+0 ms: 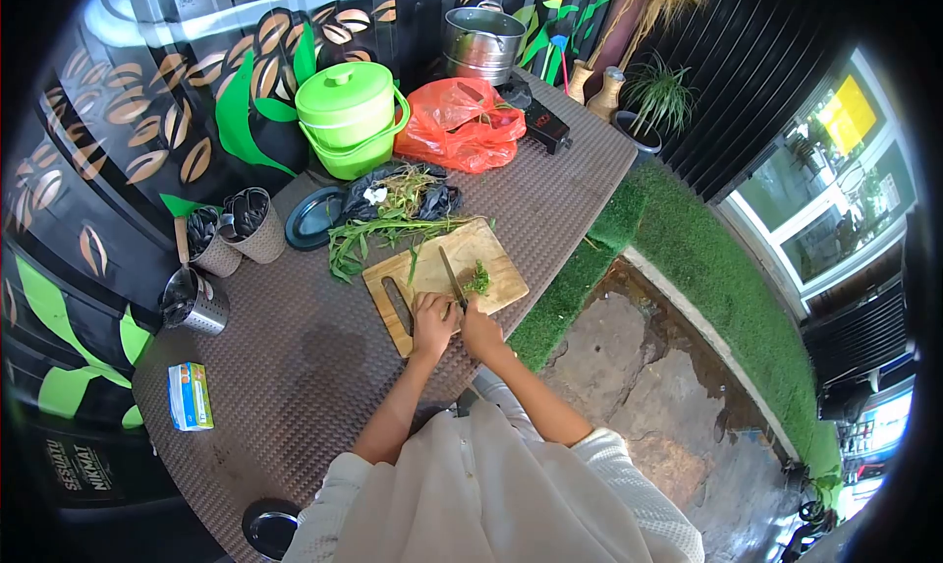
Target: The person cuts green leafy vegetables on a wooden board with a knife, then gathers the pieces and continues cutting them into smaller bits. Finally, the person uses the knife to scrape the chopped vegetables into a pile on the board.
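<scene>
A wooden cutting board [499,252] with a slotted handle lies at the table's front edge. My right hand [481,329] is closed around the handle of a knife [451,271], whose blade points away from me over the board. Just right of the blade sits a small heap of chopped greens [478,278]. Close by on the left, my left hand [432,319] rests on the board with its fingers curled together; whatever they hold is hidden. Long leafy green stems [368,234] lie along the board's far edge, a few leaves overlapping it.
Behind the stems, a black plastic bag [442,201] holds trimmings beside a dark plate [314,219]. Farther back stand a green lidded bucket [346,106], a red plastic bag [462,131] and a steel pot [483,44]. Utensil holders [253,231] and a small box [190,397] are at left.
</scene>
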The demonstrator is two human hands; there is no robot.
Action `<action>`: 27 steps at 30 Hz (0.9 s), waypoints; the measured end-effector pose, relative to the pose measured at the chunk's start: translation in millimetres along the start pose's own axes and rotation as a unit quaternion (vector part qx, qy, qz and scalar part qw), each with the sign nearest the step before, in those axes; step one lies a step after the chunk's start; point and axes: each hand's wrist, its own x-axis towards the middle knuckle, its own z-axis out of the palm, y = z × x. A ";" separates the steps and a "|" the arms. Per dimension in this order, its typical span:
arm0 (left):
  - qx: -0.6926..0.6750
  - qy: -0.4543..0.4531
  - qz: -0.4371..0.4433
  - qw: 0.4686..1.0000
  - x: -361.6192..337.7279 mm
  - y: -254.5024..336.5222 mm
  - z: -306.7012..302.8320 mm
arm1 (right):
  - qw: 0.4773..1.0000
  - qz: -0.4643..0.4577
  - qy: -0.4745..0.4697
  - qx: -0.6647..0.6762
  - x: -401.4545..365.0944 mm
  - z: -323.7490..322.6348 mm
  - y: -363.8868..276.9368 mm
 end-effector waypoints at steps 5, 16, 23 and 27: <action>0.017 -0.001 0.007 1.000 0.9 3.1 -1.9 | 0.999 0.030 0.003 -0.014 -5.4 16.8 -2.3; 0.054 -0.012 0.014 0.998 -0.2 8.5 -5.4 | 0.998 0.058 -0.013 0.021 -13.5 13.9 -10.6; 0.036 -0.013 0.027 0.999 2.5 8.7 -7.5 | 0.999 0.032 0.016 0.007 -13.4 3.0 -4.4; -0.028 -0.022 -0.020 0.999 0.4 6.2 -2.5 | 1.000 0.017 -0.008 0.012 -6.3 -2.7 5.2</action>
